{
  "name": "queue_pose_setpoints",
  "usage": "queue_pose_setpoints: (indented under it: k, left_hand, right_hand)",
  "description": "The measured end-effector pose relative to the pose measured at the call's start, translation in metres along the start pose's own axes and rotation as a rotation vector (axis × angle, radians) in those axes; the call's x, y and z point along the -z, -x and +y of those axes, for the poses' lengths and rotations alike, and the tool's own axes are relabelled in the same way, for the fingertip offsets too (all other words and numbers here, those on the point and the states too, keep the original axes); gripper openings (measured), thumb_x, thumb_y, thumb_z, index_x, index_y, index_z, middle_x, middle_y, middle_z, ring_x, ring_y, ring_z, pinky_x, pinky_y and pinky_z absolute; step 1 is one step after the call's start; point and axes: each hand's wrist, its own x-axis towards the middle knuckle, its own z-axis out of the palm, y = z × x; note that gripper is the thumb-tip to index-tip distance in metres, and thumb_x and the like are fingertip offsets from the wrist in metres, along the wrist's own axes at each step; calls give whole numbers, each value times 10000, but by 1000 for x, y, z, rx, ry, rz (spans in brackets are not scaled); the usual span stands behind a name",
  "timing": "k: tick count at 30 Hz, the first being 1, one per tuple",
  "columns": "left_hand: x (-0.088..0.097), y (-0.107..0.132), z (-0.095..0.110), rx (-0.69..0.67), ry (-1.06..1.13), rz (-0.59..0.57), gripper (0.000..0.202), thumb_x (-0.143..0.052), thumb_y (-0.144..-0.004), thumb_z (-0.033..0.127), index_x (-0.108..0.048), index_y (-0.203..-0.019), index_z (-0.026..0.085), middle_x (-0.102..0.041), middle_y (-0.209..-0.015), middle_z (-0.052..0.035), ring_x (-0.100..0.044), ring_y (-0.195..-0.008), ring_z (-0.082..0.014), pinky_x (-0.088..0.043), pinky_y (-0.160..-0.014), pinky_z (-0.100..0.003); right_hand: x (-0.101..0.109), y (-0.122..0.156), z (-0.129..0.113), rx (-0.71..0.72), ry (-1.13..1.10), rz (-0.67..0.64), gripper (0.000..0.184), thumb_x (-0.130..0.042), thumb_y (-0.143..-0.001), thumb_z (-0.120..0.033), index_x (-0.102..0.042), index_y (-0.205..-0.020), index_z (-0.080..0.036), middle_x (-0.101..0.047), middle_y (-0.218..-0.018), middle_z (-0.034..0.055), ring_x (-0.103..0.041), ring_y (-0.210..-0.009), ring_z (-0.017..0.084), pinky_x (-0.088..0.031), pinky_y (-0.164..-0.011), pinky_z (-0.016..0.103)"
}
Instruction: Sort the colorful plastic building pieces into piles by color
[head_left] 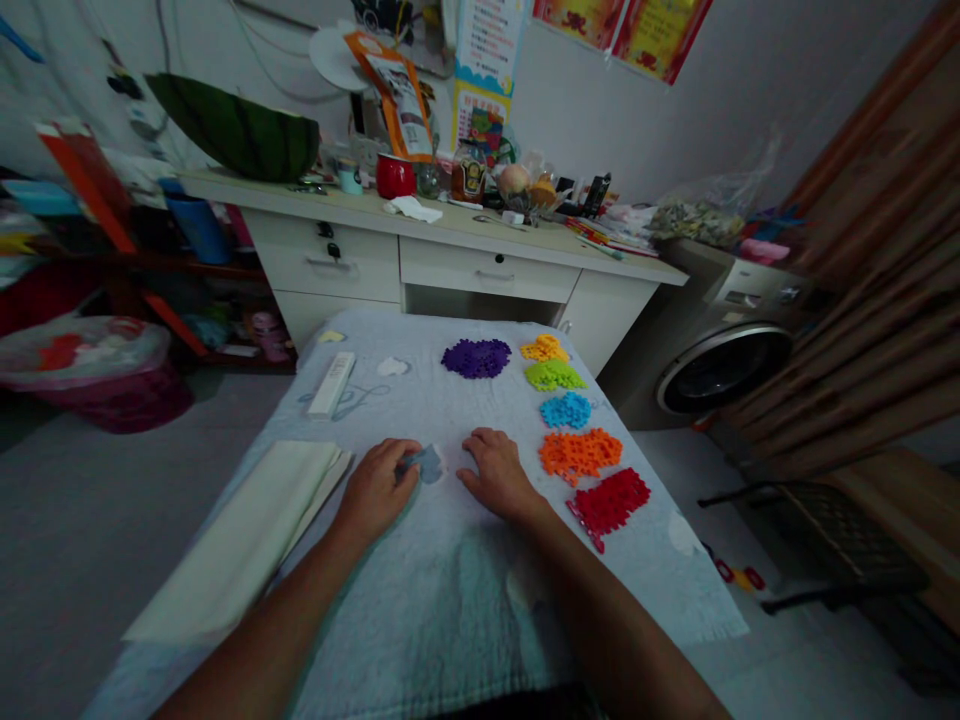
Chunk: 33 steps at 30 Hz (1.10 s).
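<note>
My left hand rests on the light blue cloth, its fingers bent and its thumb apart from them. Beside its fingertips is a grey-blue patch that looks like part of the cloth's print. My right hand lies palm down to the right of that patch, fingers loosely spread, holding nothing. Small plastic pieces lie in colour groups: a purple pile ahead, and yellow, lime green, blue, orange and red pieces down the right side.
Left of my hands lie a folded cream cloth and a long white box. Behind the covered table stands a white drawer desk bearing a cut watermelon and jars. A washing machine and a chair stand right.
</note>
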Motion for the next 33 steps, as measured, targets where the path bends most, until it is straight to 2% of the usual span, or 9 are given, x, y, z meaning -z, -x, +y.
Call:
queue_pose_setpoints:
  k: [7, 23, 26, 29, 31, 33]
  left_hand:
    - [-1, 0, -1, 7, -1, -15, 240, -523, -800, 299, -635, -991, 205, -692, -959, -62, -651, -850, -212, -522, -820, -367]
    - [0, -2, -4, 47, 50, -16, 240, -541, -792, 327, -636, -981, 213, -717, -927, -48, -676, -818, -196, -543, -784, -340]
    - [0, -2, -4, 47, 42, -19, 236, -548, -788, 325, -639, -975, 213, -716, -915, -46, -675, -807, -196, -542, -779, -338]
    - [1, -2, -4, 38, 37, -28, 237, -545, -793, 318, -639, -982, 211, -715, -909, -48, -675, -811, -199, -538, -784, -343]
    - [1, -2, -4, 23, 30, -37, 236, -536, -803, 310, -639, -991, 210, -713, -914, -50, -672, -821, -199, -535, -795, -344]
    - [1, -1, -4, 3, 15, -40, 233, -529, -807, 297, -638, -992, 209, -708, -923, -51, -667, -836, -200, -530, -806, -344]
  right_hand:
    - [-15, 1, -1, -40, -5, 110, 334, -641, -871, -350, -631, -1176, -215, -567, -1287, 101, -473, -1186, 273, -374, -1022, 445]
    - [-17, -2, 0, -50, -4, 135, 290, -645, -866, -331, -651, -1136, -227, -588, -1234, 97, -493, -1142, 278, -398, -986, 442]
    - [-7, -2, 4, -7, -52, 90, 269, -640, -863, -286, -655, -1120, -207, -617, -1216, 92, -526, -1144, 258, -405, -1002, 425]
    - [15, 4, 17, 27, -174, 91, 231, -595, -880, -254, -657, -1095, -194, -669, -1136, 81, -598, -1065, 216, -448, -974, 369]
    - [37, 12, 34, 1, -228, 210, 251, -580, -878, -275, -654, -1100, -184, -679, -1133, 98, -618, -1052, 218, -467, -964, 361]
    - [59, 24, 59, -111, -222, 370, 270, -558, -876, -318, -661, -1092, -192, -688, -1128, 103, -629, -1057, 229, -469, -975, 380]
